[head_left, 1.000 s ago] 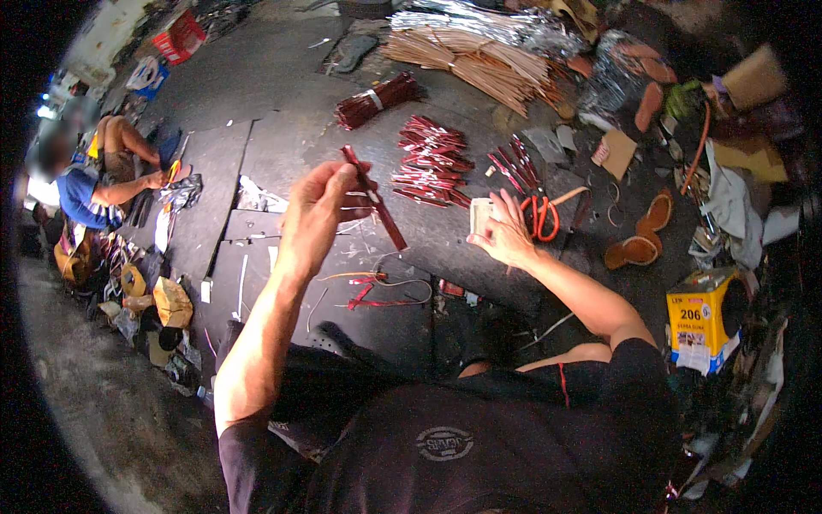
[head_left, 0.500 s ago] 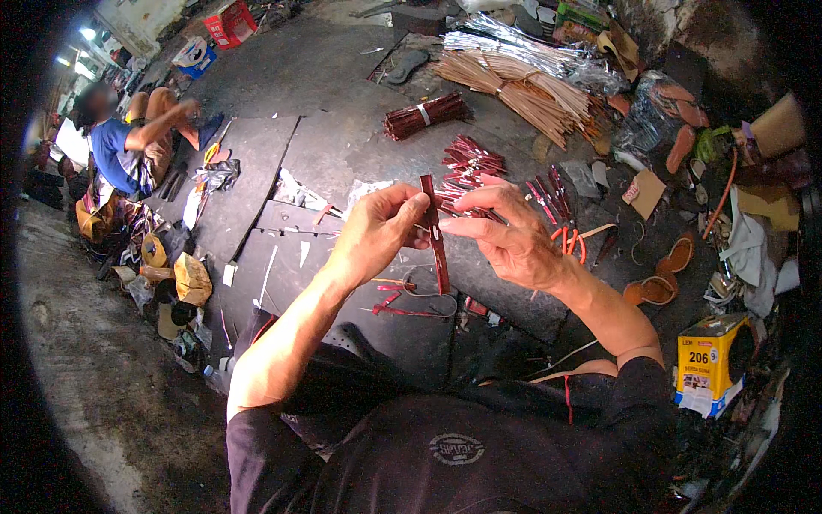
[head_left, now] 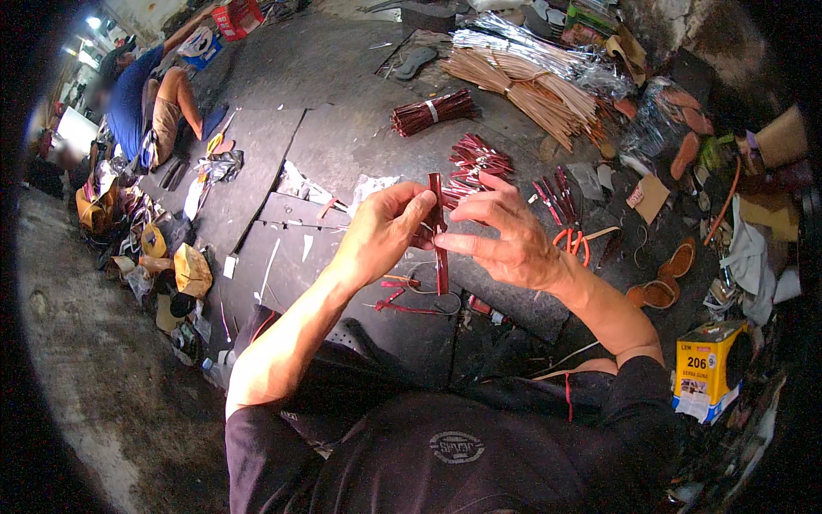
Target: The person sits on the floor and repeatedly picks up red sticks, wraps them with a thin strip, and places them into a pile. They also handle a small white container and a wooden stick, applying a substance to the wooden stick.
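Observation:
My left hand (head_left: 381, 230) pinches a narrow, shiny dark red strap (head_left: 442, 272) between thumb and fingers, holding it nearly upright above the floor mats. Beside it, my right hand (head_left: 518, 244) has its fingers bent and apart, with one fingertip at the strap's edge. Just beyond the hands lies a loose pile of similar dark red straps (head_left: 481, 158). A few more dark straps (head_left: 558, 195) rest to its right, near a tool with orange handles (head_left: 572, 243). Red scraps (head_left: 394, 300) lie below my hands.
Farther off sit a tied dark red bundle (head_left: 433, 112) and a large bundle of tan strips (head_left: 522, 90). Brown sole-shaped pieces (head_left: 659, 291) and a yellow can (head_left: 707, 368) are at right. Another person (head_left: 137, 107) sits at far left, near a red box (head_left: 237, 19).
The strap in my left hand has turned slightly more upright, and my right fingers have shifted a little along it. The other person has leaned over, an arm stretched toward the red box.

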The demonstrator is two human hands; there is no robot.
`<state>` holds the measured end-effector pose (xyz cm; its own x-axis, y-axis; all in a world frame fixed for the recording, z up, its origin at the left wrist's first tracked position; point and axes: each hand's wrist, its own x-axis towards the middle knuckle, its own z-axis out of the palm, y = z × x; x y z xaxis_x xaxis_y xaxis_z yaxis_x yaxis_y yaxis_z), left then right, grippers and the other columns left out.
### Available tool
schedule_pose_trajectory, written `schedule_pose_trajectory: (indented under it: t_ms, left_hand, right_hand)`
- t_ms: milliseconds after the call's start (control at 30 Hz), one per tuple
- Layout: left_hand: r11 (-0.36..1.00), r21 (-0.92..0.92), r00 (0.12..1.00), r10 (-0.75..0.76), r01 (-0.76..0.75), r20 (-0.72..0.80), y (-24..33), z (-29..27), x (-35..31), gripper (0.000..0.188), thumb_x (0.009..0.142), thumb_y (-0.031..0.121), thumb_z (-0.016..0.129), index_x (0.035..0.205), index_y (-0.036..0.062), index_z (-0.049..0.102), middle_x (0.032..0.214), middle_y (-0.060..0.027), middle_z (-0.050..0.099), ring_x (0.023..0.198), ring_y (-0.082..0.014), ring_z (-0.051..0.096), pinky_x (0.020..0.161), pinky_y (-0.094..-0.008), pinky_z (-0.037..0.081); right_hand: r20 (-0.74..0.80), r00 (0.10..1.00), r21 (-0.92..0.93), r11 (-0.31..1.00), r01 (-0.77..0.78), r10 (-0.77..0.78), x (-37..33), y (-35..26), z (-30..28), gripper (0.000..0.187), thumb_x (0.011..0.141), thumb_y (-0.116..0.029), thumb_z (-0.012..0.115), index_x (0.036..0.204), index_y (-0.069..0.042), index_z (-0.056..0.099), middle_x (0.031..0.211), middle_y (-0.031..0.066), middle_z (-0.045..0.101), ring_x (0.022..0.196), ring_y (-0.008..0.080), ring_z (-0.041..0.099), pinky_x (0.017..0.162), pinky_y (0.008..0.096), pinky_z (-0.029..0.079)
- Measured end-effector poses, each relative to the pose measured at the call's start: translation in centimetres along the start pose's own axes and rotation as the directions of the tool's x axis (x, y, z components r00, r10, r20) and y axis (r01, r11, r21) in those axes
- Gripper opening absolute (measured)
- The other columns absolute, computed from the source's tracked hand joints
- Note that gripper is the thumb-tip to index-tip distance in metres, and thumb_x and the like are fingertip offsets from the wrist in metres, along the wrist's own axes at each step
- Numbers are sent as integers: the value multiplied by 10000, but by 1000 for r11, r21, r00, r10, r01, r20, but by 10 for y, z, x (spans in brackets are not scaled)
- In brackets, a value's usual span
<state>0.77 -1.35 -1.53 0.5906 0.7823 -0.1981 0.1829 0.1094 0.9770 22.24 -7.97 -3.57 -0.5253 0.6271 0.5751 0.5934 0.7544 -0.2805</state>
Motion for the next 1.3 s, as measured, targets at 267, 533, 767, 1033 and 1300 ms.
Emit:
schedule_pose_trajectory:
  t_ms: [267, 533, 767, 1033, 1300]
  left_hand:
    - [999, 32, 999, -16, 15, 31, -6, -5, 5, 365, 1040, 322, 483, 1142, 14, 651, 886, -41, 654, 771, -107, 629, 697, -265, 557]
    - [997, 60, 998, -44, 41, 51, 3, 7, 4, 298, 1036, 258, 501, 1053, -4, 643, 850, -38, 665, 709, -84, 625, 653, -245, 541]
    - [1000, 9, 1000, -14, 14, 3, -2, 5, 7, 277, 1033, 232, 508, 1048, -11, 640, 830, -33, 661, 703, -80, 617, 634, -236, 528]
    - [998, 28, 998, 53, -54, 46, -8, 3, 13, 297, 1019, 234, 503, 1043, -27, 643, 846, -63, 672, 754, -125, 625, 696, -300, 532]
    - [998, 55, 998, 18, -21, 55, -3, -3, 6, 302, 1021, 251, 510, 1025, -26, 630, 828, -51, 645, 725, -113, 612, 673, -291, 539]
  right_hand:
    - [-31, 999, -5, 1000, 30, -30, -4, 3, 3, 462, 703, -68, 730, 1133, -234, 695, 1117, 29, 560, 1095, 227, 564, 1099, 536, 362]
    - [-57, 998, -51, 999, -7, 4, -8, 11, 2, 476, 691, -16, 720, 1125, -211, 705, 1108, 40, 559, 1071, 228, 581, 1111, 542, 356]
    - [-37, 999, -37, 999, 16, -17, -7, 12, 3, 432, 705, -73, 723, 1120, -184, 683, 1102, 39, 580, 1075, 233, 570, 1097, 531, 370]
    - [-24, 997, -53, 996, 76, -77, 0, 0, -1, 428, 700, -69, 734, 1102, -212, 716, 1051, 26, 543, 1031, 215, 589, 1104, 528, 385]
    - [-30, 999, -96, 995, 25, -28, 6, 9, 3, 425, 696, -36, 710, 1091, -192, 696, 1095, 43, 543, 1063, 245, 560, 1092, 542, 378]
